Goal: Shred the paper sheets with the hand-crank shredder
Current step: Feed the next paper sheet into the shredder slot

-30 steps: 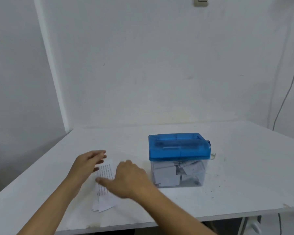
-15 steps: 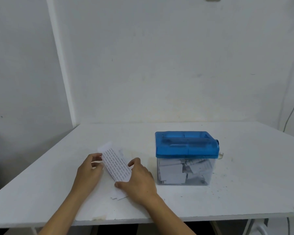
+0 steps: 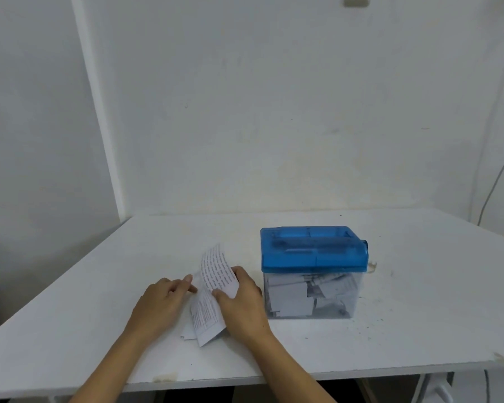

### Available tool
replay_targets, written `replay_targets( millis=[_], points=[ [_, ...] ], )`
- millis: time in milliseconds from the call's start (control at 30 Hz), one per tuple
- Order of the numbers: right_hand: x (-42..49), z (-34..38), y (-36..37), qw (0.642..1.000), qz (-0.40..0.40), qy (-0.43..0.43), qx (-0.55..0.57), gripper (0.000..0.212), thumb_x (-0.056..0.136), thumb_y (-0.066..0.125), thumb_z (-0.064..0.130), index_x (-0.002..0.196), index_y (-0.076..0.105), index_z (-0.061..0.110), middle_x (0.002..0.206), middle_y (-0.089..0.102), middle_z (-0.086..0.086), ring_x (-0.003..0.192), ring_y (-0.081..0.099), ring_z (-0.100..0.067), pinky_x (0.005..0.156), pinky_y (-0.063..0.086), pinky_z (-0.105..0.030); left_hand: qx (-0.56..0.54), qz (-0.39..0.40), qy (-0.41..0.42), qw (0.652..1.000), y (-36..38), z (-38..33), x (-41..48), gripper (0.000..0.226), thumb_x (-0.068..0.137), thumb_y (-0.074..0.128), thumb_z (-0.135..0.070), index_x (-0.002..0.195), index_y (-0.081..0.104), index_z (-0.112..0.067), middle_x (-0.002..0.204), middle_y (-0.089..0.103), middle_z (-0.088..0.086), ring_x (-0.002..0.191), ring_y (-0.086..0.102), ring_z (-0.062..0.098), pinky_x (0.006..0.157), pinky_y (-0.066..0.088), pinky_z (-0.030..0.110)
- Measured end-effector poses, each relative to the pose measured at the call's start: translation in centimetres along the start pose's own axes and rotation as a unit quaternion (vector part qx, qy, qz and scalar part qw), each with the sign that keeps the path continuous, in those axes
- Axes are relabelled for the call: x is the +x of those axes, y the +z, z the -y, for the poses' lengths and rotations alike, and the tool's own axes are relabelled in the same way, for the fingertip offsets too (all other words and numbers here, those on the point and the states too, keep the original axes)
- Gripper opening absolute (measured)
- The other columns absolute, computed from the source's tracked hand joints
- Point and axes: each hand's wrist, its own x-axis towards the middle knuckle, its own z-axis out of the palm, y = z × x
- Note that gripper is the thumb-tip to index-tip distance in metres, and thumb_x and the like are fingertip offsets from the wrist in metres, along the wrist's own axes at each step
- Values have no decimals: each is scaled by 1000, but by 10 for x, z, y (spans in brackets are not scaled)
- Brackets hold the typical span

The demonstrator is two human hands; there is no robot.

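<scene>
We see two arms, both bare along all of the length the head view takes in, with skin running unbroken from the frame edge to the fingertips. The left forearm (image 3: 108, 365) is slim and smooth and narrows gently to the wrist. The right forearm (image 3: 291, 370) has much the same build and looks a little broader where the frame cuts it. Each ends in a bare grip. On the left grip (image 3: 160, 303) we make out the back, a soft line of knuckles and slender fingers. On the right grip (image 3: 242, 303) we see the back, the knuckle ridge and the thumb. Finer detail such as the nails is too blurred for us to tell.
</scene>
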Motion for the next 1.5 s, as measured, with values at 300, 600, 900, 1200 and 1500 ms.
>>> replay_targets(
  millis=[300, 600, 900, 1200, 1500],
  points=[
    [2, 8, 3, 998, -17, 11, 54, 31, 99, 59, 16, 126, 46, 24, 118, 54, 11, 87, 51, 10, 60, 45, -2, -8, -5, -42, 999, -4, -7, -6, 75, 86, 26, -78, 87, 67, -16, 89, 68, -1, 84, 63, 18, 80, 48, 38],
    [19, 59, 7, 997, 48, 16, 55, 51, 104, 46, 16, 153, 31, 20, 150, 46, 1, 131, 48, -16, 97, 47, -23, -337, -72, -29, 938, -20, -33, -10, 30, 102, 51, -38, 101, 74, -20, 98, 77, 3, 96, 71, 23, 88, 52, 35],
    [9, 74, 6, 993, 119, -13, 7, 57, 108, 34, 18, 159, 12, 32, 157, 30, 1, 142, 36, -22, 109, 42, -36, -348, -116, 5, 930, -18, -72, -20, 36, 104, 32, -50, 123, 53, -28, 118, 61, 2, 107, 60, 21, 92, 47, 34],
    [1, 114, -33, 995, 39, -91, 21, 50, 103, 39, 22, 152, 31, 24, 142, 49, 0, 124, 53, -19, 99, 54, -35, -392, -118, 104, 906, -24, -126, -15, 29, 107, 40, -33, 128, 57, -25, 119, 66, -2, 104, 65, 12, 73, 53, 17],
    [33, 124, -155, 990, -43, -87, -98, 15, 93, 55, 12, 100, 67, 9, 99, 72, -4, 90, 68, -27, 68, 53, -29, -317, -44, 182, 930, -10, -223, -1, 24, 103, 48, -39, 118, 60, -24, 115, 65, -5, 99, 64, 12, 70, 54, 17]
  ],
)
